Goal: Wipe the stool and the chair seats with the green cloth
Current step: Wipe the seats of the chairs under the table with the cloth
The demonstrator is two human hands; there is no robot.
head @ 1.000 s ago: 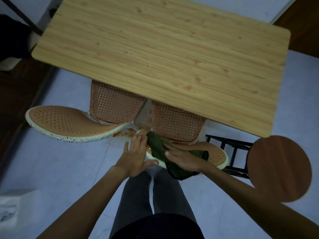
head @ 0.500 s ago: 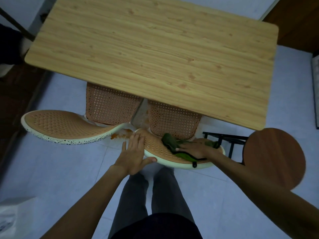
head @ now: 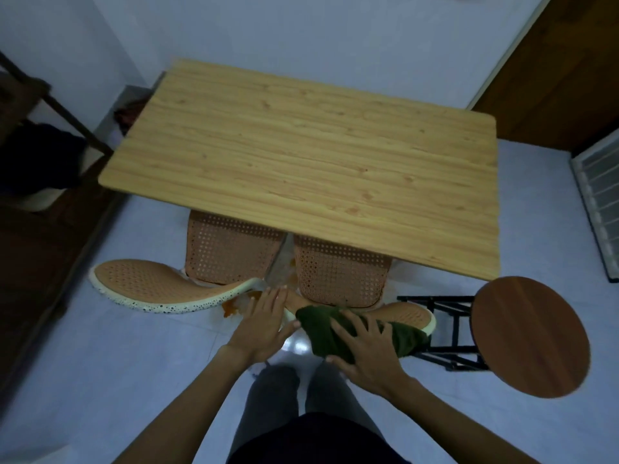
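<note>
Two orange perforated chairs are tucked under the wooden table. My right hand (head: 363, 349) presses the dark green cloth (head: 321, 326) onto the curved top edge of the right chair (head: 407, 314); the cloth drapes over its cream rim. My left hand (head: 264, 324) lies flat with fingers spread on the same chair's left end, beside the cloth. The left chair (head: 150, 286) curves away at the left with a speckled cream rim. The round brown stool (head: 529, 333) on a black frame stands at the right, untouched.
The wooden table (head: 301, 169) fills the middle, covering most of both chair seats (head: 231, 256). An orange stain (head: 231, 308) marks the pale tiled floor between the chairs. A dark wooden door is at the far right, a louvred panel (head: 599, 202) at the right edge, dark furniture at the left.
My right hand has pulled the cloth back toward me and to the left along the right chair's edge. My left hand has stayed on the chair's left end. My head has tilted up.
</note>
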